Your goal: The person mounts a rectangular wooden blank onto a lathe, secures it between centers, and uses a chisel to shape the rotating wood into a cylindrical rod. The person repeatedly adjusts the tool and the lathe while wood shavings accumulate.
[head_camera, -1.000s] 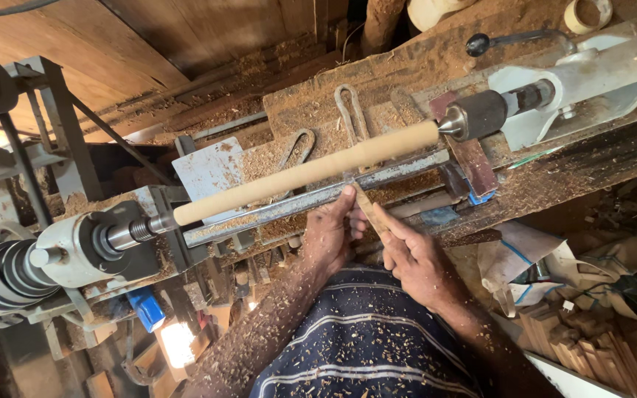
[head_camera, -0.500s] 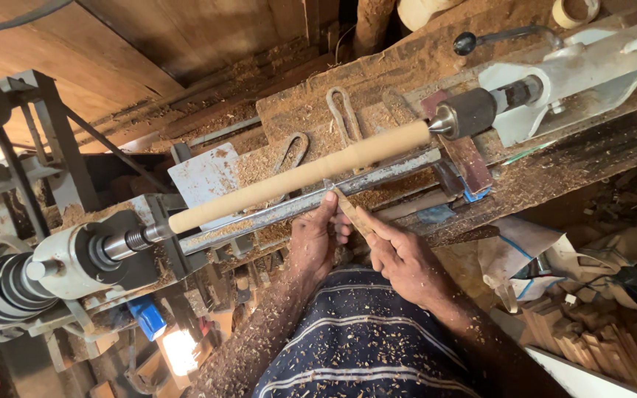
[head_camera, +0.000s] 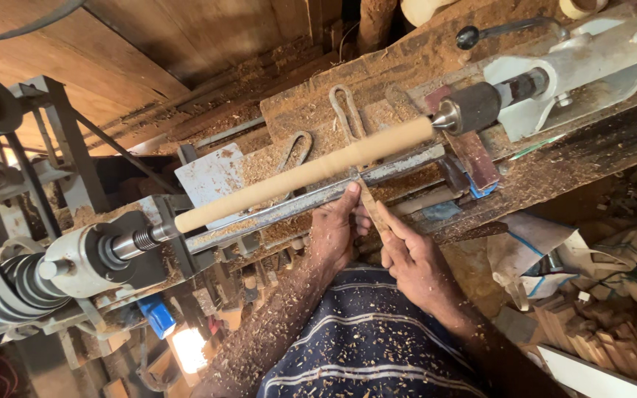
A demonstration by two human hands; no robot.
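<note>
While the stiff, light wooden rod (head_camera: 304,175) sits between lathe centres, my left hand (head_camera: 331,236) and right hand (head_camera: 416,259) grip closed around the slim chisel (head_camera: 374,210), steadied on the metal rest bar (head_camera: 311,200).

A pale wooden rod (head_camera: 304,175) is mounted across a lathe, held between the headstock spindle (head_camera: 130,242) on the left and the tailstock's cone centre (head_camera: 447,118) on the right. Both hands hold a chisel (head_camera: 372,208) on the metal tool rest (head_camera: 311,199), its tip touching the rod's near side. The left hand (head_camera: 333,232) pinches the blade near the rest; the right hand (head_camera: 418,262) grips the handle. Sawdust (head_camera: 311,118) covers the bench and both forearms
</note>
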